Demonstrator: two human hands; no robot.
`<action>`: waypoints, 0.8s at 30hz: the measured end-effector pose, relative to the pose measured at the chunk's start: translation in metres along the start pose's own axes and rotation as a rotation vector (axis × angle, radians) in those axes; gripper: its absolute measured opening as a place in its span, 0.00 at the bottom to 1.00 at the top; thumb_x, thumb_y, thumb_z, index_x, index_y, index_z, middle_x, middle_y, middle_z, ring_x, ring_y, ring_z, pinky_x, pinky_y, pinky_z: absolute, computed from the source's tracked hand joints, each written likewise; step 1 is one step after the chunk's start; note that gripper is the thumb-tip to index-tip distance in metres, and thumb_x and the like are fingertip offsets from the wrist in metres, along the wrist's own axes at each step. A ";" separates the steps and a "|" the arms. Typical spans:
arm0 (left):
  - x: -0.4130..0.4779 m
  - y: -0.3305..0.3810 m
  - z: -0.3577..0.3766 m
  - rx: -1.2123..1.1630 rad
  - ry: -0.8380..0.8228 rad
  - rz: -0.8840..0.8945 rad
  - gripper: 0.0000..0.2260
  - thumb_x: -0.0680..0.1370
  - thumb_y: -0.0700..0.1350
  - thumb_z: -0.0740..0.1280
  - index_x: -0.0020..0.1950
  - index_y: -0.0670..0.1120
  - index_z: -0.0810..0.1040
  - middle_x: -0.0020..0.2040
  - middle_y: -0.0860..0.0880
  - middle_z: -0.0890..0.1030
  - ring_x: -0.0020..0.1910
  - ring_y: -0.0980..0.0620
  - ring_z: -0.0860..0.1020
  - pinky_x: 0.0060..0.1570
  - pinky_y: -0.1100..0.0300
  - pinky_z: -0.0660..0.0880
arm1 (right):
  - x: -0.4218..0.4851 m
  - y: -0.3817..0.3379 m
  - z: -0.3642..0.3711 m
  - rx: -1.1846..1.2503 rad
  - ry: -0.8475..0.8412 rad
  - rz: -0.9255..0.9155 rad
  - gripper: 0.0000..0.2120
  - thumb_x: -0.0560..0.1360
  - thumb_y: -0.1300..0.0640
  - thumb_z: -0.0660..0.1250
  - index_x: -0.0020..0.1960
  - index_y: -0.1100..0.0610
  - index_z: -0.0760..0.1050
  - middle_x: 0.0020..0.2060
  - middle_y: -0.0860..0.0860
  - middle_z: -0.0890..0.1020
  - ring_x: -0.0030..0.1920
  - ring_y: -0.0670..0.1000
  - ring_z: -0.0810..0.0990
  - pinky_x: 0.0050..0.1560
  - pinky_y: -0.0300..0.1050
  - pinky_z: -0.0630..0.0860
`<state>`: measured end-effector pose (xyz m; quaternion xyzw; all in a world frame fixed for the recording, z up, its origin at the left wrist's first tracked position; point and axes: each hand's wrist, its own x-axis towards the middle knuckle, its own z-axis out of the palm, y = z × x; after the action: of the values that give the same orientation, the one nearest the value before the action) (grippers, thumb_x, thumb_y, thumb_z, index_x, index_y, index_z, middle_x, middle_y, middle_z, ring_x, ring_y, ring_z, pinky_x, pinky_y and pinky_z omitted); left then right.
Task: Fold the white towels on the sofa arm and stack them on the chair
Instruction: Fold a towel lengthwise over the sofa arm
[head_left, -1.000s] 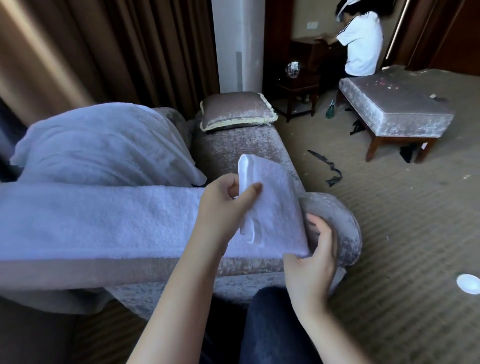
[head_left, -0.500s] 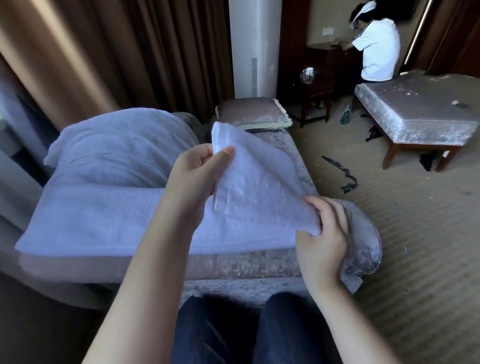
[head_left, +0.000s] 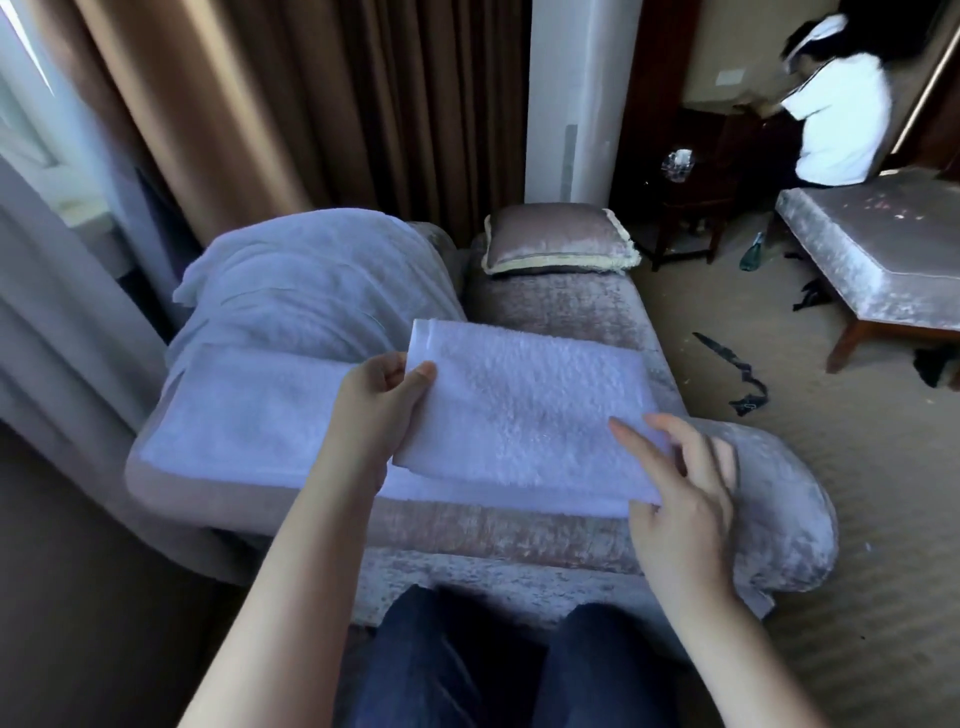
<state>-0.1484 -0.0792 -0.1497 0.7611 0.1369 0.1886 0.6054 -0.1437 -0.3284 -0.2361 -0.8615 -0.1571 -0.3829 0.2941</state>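
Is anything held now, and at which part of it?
The left grip pinches the white terry towel at the left edge of its folded-over end. The right grip, fingers spread, holds nothing.

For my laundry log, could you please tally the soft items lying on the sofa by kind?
White towels: 2, the towel on the arm and the heaped towel behind it
Cushions: 1, the cushion at the far end
Total: 3

towel (head_left: 519, 410) is fluffy matt terry cloth, sofa arm (head_left: 779, 499) crushed velvet with a sheen, curtain (head_left: 332, 104) smooth pleated fabric, floor carpet (head_left: 883, 467) ribbed and matt
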 end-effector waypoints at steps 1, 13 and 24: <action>0.004 -0.008 -0.002 0.104 0.027 0.003 0.06 0.79 0.42 0.66 0.44 0.44 0.80 0.36 0.52 0.80 0.38 0.52 0.78 0.36 0.60 0.71 | 0.000 0.002 0.006 0.008 -0.075 -0.013 0.39 0.57 0.84 0.63 0.61 0.56 0.80 0.63 0.55 0.76 0.63 0.56 0.70 0.60 0.42 0.70; 0.001 -0.026 0.008 0.391 0.114 0.247 0.19 0.79 0.41 0.65 0.69 0.51 0.69 0.52 0.54 0.77 0.40 0.56 0.75 0.37 0.69 0.66 | 0.019 -0.009 -0.019 -0.033 -0.448 -0.023 0.29 0.78 0.40 0.48 0.73 0.52 0.67 0.76 0.48 0.60 0.77 0.47 0.53 0.74 0.60 0.55; -0.007 -0.037 0.023 0.370 0.080 0.208 0.13 0.79 0.43 0.66 0.62 0.51 0.72 0.45 0.56 0.79 0.33 0.60 0.75 0.32 0.71 0.68 | 0.059 0.033 0.017 -0.021 -0.639 0.272 0.22 0.83 0.50 0.48 0.76 0.48 0.63 0.76 0.42 0.59 0.76 0.47 0.58 0.74 0.54 0.57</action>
<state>-0.1439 -0.0938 -0.1909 0.8612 0.1140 0.2516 0.4265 -0.0787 -0.3403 -0.2135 -0.9538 -0.1209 -0.0528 0.2698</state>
